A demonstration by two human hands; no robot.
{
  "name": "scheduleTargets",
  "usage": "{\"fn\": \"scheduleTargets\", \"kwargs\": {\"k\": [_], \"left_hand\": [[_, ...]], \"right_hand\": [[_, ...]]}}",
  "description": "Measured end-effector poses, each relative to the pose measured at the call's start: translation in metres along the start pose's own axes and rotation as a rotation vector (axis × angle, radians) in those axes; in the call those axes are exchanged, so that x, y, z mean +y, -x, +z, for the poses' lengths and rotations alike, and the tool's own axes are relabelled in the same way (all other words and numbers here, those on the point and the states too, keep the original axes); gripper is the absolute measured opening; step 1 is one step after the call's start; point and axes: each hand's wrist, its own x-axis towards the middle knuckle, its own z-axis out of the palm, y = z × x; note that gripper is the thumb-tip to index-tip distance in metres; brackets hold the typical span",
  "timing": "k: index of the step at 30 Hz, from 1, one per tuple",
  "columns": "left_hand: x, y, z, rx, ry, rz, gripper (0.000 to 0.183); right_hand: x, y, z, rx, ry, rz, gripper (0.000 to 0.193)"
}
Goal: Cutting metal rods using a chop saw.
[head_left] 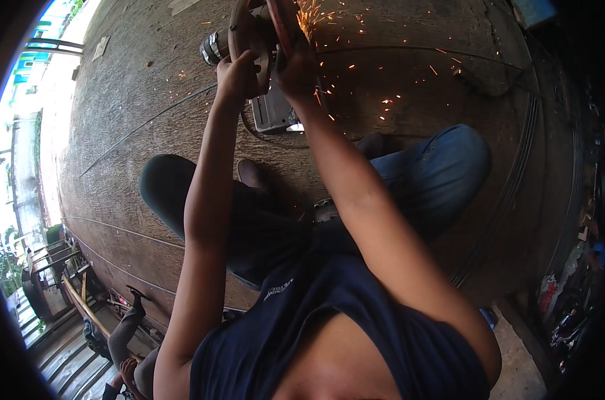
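Note:
My left hand [239, 73] is closed around the rim of a round, rusty metal part [244, 30] held up at the top of the view. My right hand [296, 67] grips a grinder, whose grey body [272, 110] hangs just below both hands. Its reddish disc [282, 20] touches the metal part. Orange sparks [329, 40] fly off to the right from the contact point. A shiny cylindrical end [212, 48] sticks out left of the round part. Both arms reach forward from the lower edge.
I squat on a rough brown floor [136, 133], with my knees [449, 160] in blue jeans and my shoes [249, 173] below the hands. Thin cables [516, 173] curve across the floor. Another person [126, 340] crouches at the lower left near metal frames [56, 267]. Clutter lines the right edge.

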Motion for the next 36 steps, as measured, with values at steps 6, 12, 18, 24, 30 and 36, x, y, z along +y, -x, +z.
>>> {"fn": "scheduleTargets", "kwargs": {"k": [6, 12, 18, 24, 30, 36], "left_hand": [[-0.001, 0.001, 0.000, 0.006, -0.018, -0.012, 0.035], [0.000, 0.002, 0.001, -0.014, -0.011, 0.016, 0.033], [-0.004, 0.000, 0.000, -0.021, 0.010, 0.027, 0.033], [-0.004, 0.000, 0.001, -0.017, 0.016, 0.031, 0.034], [0.001, 0.005, 0.002, -0.006, -0.026, 0.015, 0.037], [-0.004, 0.001, 0.000, 0.000, -0.027, 0.028, 0.033]], "right_hand": [[-0.004, 0.003, -0.003, -0.095, -0.027, 0.146, 0.049], [0.002, 0.002, 0.000, -0.051, -0.015, 0.053, 0.046], [-0.001, 0.002, -0.001, -0.030, -0.026, 0.044, 0.046], [-0.001, 0.004, -0.001, -0.017, 0.021, 0.052, 0.048], [0.003, 0.004, 0.000, -0.010, -0.016, 0.037, 0.048], [0.002, 0.006, 0.003, -0.057, -0.016, 0.072, 0.049]]}}
